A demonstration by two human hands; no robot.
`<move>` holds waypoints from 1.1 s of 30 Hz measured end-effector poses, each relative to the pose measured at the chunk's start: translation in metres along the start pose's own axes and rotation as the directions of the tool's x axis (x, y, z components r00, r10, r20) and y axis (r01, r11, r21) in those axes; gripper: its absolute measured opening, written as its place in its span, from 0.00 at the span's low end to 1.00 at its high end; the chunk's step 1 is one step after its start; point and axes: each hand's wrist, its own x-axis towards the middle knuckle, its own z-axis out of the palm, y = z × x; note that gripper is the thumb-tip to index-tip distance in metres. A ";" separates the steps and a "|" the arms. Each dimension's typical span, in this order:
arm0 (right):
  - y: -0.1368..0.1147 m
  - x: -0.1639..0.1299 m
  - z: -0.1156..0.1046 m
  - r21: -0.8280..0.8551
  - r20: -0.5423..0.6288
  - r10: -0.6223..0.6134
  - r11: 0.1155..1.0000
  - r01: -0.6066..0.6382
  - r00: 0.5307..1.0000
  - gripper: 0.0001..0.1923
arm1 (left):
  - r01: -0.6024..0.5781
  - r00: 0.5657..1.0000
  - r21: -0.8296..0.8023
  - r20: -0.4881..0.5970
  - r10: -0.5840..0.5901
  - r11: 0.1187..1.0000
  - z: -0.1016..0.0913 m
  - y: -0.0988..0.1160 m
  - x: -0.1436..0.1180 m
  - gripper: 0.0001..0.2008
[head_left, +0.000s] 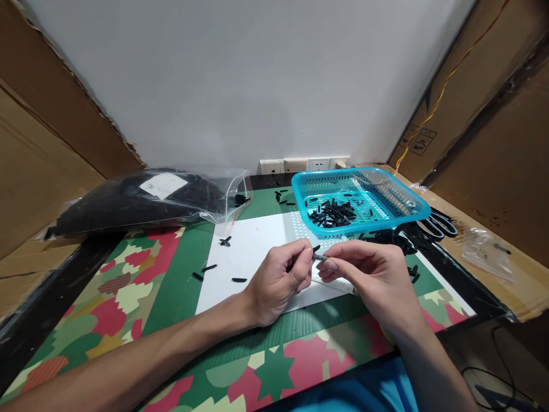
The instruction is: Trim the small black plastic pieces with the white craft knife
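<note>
Above the white sheet (pixel 240 246), my left hand (pixel 281 280) is closed with thumb and forefinger pinching a small black strip-shaped piece (pixel 318 257). The fingertips of my right hand (pixel 371 272) pinch the other end of that piece. A second dark tip (pixel 316 248) sticks out by the left fingers; whether it is a separate piece I cannot tell. Several similar black pieces lie loose left of my hands, among them one (pixel 239 280) flat on the sheet. Behind my right hand stands a blue plastic basket (pixel 364 230) with a pile of black pieces (pixel 332 214) inside.
A large clear bag (pixel 189 203) full of black pieces lies at the back left. Scissors (pixel 433 224) and a small clear bag (pixel 484 252) lie at the right. Wall sockets (pixel 295 165) sit behind the basket. Cardboard walls (pixel 493 114) close in both sides.
</note>
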 end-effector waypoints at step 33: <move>0.001 -0.002 0.000 0.095 0.051 -0.030 0.995 0.025 0.998 0.04 | -0.172 0.985 0.210 0.053 0.165 0.962 -0.003 -0.001 -0.003 0.18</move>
